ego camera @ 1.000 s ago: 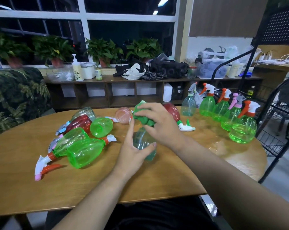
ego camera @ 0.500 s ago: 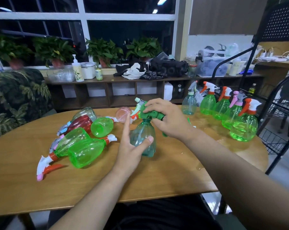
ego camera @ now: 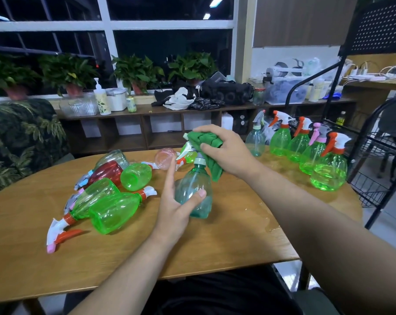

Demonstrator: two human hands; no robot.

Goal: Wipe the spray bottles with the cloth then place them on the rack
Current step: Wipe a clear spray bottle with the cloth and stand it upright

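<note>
One teal bottle [ego camera: 193,189] mid-table [ego camera: 226,246]: left hand [ego camera: 172,213] round it, cloth [ego camera: 204,139] atop.

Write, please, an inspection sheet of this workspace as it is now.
Surface: wooden table, water spots near right edge.
Job's things: teal bottle upright, centre; row of five bottles upright, right; pile of bottles lying, left; black rack beside the table.
Clutter: clothes and boxes on the back shelf.
Hands: left hand holds the teal bottle; right hand grips the green cloth on its top.
Cables: white cables on far-right desk.
Surroundings: potted plants along the window.
</note>
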